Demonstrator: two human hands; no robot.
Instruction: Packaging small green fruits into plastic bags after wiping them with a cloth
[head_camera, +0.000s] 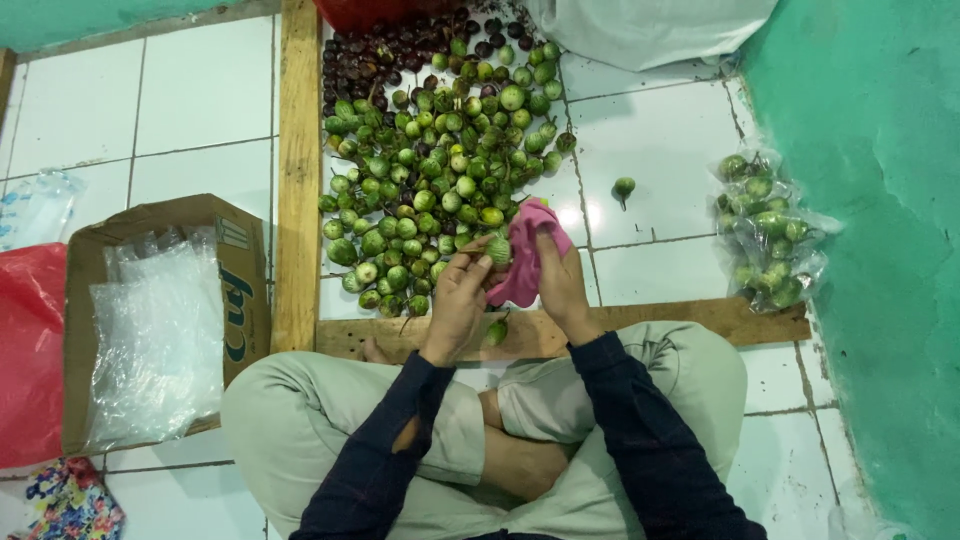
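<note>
Home-style produce sorting spot: white tiled floor (210, 90), green painted wall (880, 250), heap of small green eggplants (430, 190) inside wooden frame (299, 170), cardboard box of plastic bags (160, 320), filled bags (765, 235) by wall.

Dark navy long sleeves — the left torn near the elbow — and pale khaki-green trousers.

A big pile of little green eggplants (430, 190) lies on the white tile floor (200, 90). Dark purple ones (375, 60) sit at the far end. One green eggplant (624, 187) lies alone to the right. Clear bags of eggplants (768, 232) rest by the green wall (880, 200). On the left, a cardboard box (240, 290) holds clear plastic bags (155, 340), beside a red bag (30, 350).
</note>
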